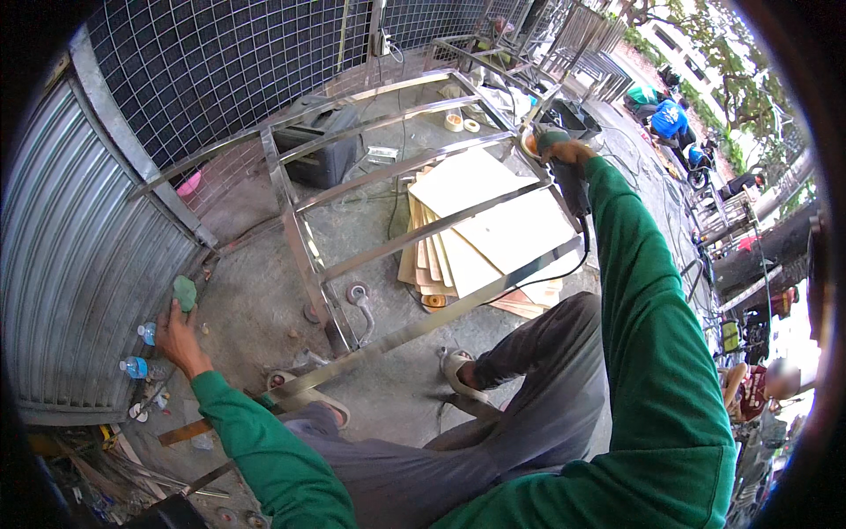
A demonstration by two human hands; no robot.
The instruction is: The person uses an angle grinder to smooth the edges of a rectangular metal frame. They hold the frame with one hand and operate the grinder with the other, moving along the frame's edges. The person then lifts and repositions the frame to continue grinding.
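My right hand (pixel 571 152) is closed around the body of an angle grinder (pixel 575 189), whose cord trails down and left. The tool's head is at the far right corner of a shiny metal frame (pixel 423 326) with several crossbars. At the far left, my left hand (pixel 181 339) reaches out beside the corrugated metal wall, its fingertips against a pale green lump (pixel 184 292). I cannot tell what the lump is made of. Close to that hand are a clear bottle (pixel 146 333) and another bottle with a blue cap (pixel 134 367).
Beneath the frame lie a fanned stack of pale boards (pixel 493 220) and a metal elbow fitting (pixel 357 300). A black tool case (pixel 322 145) and tape rolls (pixel 454 122) sit farther back. Wire mesh (pixel 238 70) rises behind; a person in blue (pixel 670 119) crouches at far right.
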